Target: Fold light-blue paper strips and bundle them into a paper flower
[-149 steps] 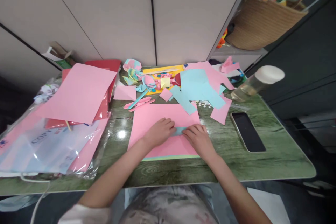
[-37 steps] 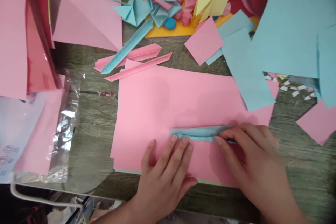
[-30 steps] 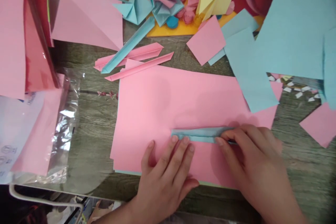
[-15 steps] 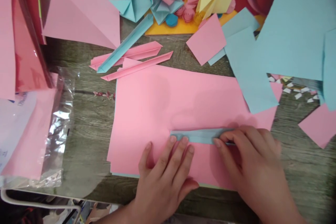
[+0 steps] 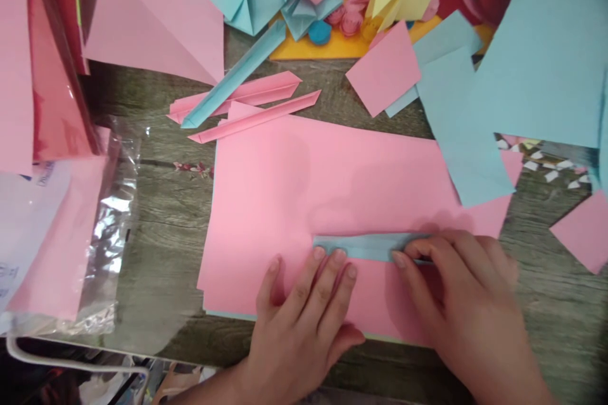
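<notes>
No legible txt; print [image 5: 46, 173] on plastic pkg [image 5: 28, 215] too blurry.

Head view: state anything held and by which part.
The blue paper strip, by its right end, in the right hand; the left hand touches its lower edge.

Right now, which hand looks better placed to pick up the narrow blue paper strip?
Probably the right hand: its thumb and forefinger curl together at the blue paper strip. The left hand lies flatter, fingers spread, fingertips at the strip's near edge.
</notes>
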